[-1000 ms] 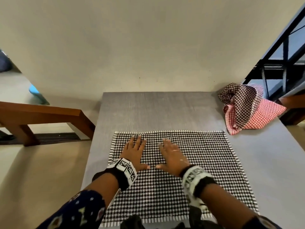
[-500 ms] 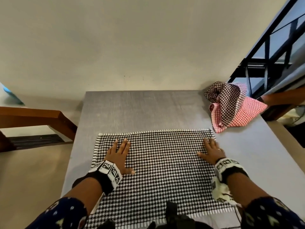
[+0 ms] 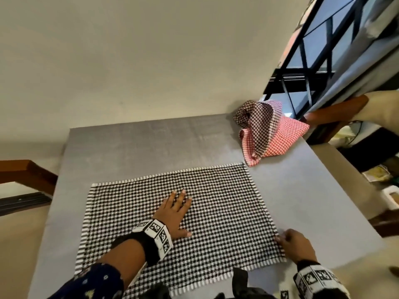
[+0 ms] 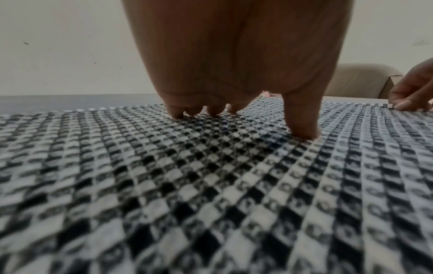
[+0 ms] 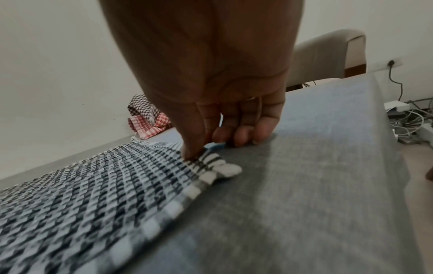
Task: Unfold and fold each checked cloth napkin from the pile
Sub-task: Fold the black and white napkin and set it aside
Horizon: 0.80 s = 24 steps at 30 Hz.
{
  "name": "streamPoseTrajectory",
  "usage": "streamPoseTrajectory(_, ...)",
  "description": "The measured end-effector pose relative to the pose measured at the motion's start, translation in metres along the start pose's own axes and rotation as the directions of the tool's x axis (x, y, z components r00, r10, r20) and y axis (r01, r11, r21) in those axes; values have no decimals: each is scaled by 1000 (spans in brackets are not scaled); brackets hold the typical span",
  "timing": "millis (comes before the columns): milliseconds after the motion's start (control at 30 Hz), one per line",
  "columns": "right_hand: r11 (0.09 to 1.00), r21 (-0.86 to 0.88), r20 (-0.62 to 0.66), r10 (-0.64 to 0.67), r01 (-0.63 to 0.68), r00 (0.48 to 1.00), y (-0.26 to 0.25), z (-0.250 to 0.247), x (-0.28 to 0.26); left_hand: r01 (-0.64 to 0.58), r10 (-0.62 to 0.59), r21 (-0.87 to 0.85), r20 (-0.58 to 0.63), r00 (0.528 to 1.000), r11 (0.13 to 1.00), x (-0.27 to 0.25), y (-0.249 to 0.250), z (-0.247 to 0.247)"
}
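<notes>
Head view, left hand (image 3: 172, 214) flat on napkin (image 3: 216, 190), right hand (image 3: 295, 244) pinching corner

A grey table (image 3: 133, 152) with a matt, faintly streaked top carries everything here, its far edge against a pale wall. Spread flat on it lies a black-and-white checked napkin (image 3: 218, 203) with a striped white border, covering most of the near half. Its middle lies under the left hand's fingertips (image 3: 181, 196), and its near right corner sits at the right hand's fingertips (image 5: 191, 155), slightly bunched there. Well beyond the fingers, at the far right corner, rests a crumpled pile of napkins (image 3: 265, 132): a dark brown checked one, seemingly on top of a red checked one.
</notes>
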State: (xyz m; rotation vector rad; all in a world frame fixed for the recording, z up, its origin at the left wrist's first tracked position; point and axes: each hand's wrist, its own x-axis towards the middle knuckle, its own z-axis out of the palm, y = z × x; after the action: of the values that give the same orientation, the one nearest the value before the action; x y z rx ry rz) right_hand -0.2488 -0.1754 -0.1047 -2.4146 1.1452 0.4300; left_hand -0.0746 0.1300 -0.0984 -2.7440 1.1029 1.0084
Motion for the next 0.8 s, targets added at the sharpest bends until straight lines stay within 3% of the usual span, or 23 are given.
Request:
streamPoseTrajectory(167,994,108,-77,2,7,997,14,-31,16,66,-66,18,-7,998,998,23,36,-14)
streamPoseTrajectory(267,985,169,-22,-25,29,999,17,-41,19,102,-91,62,-151,984,993,41,59,-38)
streamPoseTrajectory(367,985,161,62,-65,54,996,19,-44,16,-2,14,45,-274,962,999,62,78,-63)
streamPoseTrajectory(467,974,146,30,-179,173,983,15,-47,7,-114,121,41,-315,941,993,87,97,-84)
streamPoseTrajectory(633,877,71,26,-477,475,878,-6,-55,-17,-274,289,93,-352,890,957,122,128,-111)
streamPoseTrajectory(800,793,26,55,-609,608,792,-9,-50,-20,-358,412,281,-166,896,891,146,153,-118)
